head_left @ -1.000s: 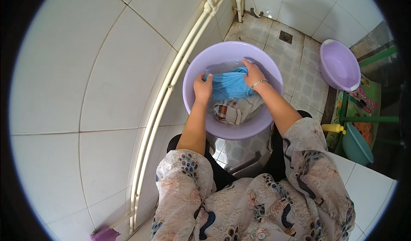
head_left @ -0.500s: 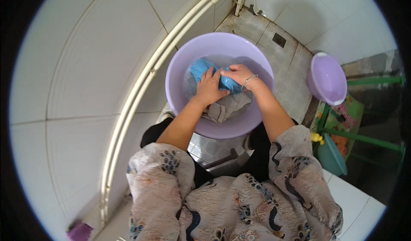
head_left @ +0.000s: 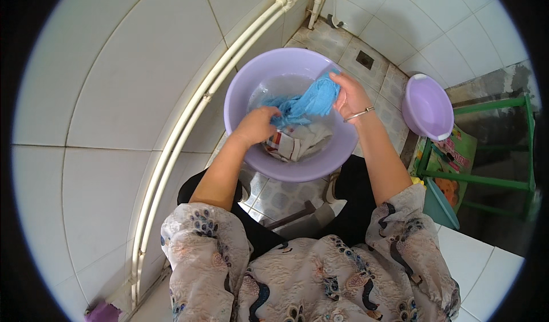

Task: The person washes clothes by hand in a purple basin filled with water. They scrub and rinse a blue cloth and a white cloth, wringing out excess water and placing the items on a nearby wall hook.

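One blue cloth (head_left: 317, 100), seemingly mid-wash, was clenched at its right end by the right hand (head_left: 350, 96); whether the left hand (head_left: 255, 128) gripped too, I couldn't tell; squeezing it next would need both.

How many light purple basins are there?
2. The large basin is under the blue cloth; the smaller basin is at the right, near the green frame.

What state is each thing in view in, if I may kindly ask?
Right hand: gripping the blue cloth.
Left hand: curled at the cloth's other end.
Blue cloth: bunched, partly lifted.
Pale cloth: crumpled in the large basin.
Large basin: upright, holding water.
Small purple basin: open side showing.
Teal basin: apparently tilted, partly hidden.
Bracelet: worn on the right wrist.
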`<state>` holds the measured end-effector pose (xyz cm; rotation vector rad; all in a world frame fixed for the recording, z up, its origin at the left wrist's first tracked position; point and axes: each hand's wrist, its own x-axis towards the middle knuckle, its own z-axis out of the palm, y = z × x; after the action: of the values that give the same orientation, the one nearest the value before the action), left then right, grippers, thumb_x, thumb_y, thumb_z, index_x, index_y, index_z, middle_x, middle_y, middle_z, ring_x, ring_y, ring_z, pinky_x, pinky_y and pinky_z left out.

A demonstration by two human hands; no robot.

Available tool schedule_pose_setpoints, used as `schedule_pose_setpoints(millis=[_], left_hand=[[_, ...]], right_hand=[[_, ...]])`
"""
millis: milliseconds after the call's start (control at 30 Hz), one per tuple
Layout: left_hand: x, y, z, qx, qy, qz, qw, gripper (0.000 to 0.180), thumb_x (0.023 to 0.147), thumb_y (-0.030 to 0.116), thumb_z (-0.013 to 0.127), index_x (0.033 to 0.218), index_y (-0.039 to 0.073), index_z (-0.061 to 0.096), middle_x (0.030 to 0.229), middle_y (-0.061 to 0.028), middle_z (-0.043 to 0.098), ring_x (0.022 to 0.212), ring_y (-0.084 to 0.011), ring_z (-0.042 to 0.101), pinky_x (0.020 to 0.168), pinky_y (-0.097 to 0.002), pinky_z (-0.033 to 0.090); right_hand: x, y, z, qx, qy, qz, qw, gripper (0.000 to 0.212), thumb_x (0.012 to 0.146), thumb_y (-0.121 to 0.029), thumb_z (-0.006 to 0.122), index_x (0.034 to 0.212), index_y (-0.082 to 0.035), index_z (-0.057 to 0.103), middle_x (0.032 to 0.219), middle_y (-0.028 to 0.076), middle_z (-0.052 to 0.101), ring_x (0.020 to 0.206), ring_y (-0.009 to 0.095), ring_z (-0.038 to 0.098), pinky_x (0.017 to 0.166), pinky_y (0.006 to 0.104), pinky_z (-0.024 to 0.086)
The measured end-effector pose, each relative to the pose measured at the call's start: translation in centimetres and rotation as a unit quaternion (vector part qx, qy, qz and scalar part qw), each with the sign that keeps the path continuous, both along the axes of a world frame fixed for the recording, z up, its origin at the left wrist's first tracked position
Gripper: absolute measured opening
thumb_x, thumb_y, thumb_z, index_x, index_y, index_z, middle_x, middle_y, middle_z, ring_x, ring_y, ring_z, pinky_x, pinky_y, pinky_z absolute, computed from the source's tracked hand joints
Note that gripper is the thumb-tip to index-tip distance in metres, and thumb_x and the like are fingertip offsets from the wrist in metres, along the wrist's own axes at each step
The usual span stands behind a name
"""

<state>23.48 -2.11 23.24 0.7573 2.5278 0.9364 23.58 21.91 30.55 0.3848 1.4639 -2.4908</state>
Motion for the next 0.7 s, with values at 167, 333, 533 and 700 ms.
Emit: schedule_pose_setpoints(millis=[167, 333, 533, 700], left_hand=[[1.9, 3.2, 2.5, 0.174, 0.051, 0.093, 0.979, 0.06, 0.069, 0.005, 0.064, 0.126, 0.009, 0.044, 0.123, -0.0173, 0.046, 0.107, -0.0344, 0.05, 0.088, -0.0382, 0.044], [2.0, 5.1, 4.6, 0.265, 0.096, 0.111, 0.953, 0.068, 0.068, 0.003, 0.064, 0.131, 0.016, 0.041, 0.132, -0.0174, 0.038, 0.108, -0.034, 0.05, 0.085, -0.0387, 0.046], [3.0, 5.5, 4.6, 0.287, 0.036, 0.124, 0.949, 0.066, 0.071, -0.003, 0.06, 0.131, 0.017, 0.042, 0.133, -0.0126, 0.039, 0.093, -0.0241, 0.056, 0.077, -0.0295, 0.048], [2.6, 6.2, 1.8, 0.456, -0.08, 0.184, 0.867, 0.048, 0.083, -0.001, 0.049, 0.129, 0.01, 0.042, 0.116, -0.01, 0.053, 0.081, -0.0146, 0.056, 0.066, -0.025, 0.048]], right_hand=[[1.0, -1.3, -0.9, 0.038, -0.003, 0.037, 0.999, 0.026, 0.082, -0.02, 0.062, 0.097, 0.0, 0.056, 0.089, 0.006, 0.059, 0.08, 0.015, 0.059, 0.071, 0.0311, 0.049], [1.4, -2.0, -0.1, 0.138, -0.015, 0.11, 0.984, 0.027, 0.083, -0.022, 0.062, 0.096, 0.001, 0.058, 0.088, 0.006, 0.06, 0.077, 0.014, 0.058, 0.068, 0.028, 0.049], [1.6, -0.9, -0.3, 0.143, -0.037, 0.12, 0.982, 0.034, 0.084, -0.026, 0.061, 0.102, 0.002, 0.057, 0.085, 0.005, 0.059, 0.075, 0.013, 0.058, 0.064, 0.0276, 0.049], [2.6, -1.5, 1.9, 0.16, -0.031, 0.109, 0.981, 0.039, 0.082, -0.028, 0.062, 0.107, 0.002, 0.056, 0.085, 0.005, 0.059, 0.073, 0.013, 0.058, 0.061, 0.0281, 0.049]])
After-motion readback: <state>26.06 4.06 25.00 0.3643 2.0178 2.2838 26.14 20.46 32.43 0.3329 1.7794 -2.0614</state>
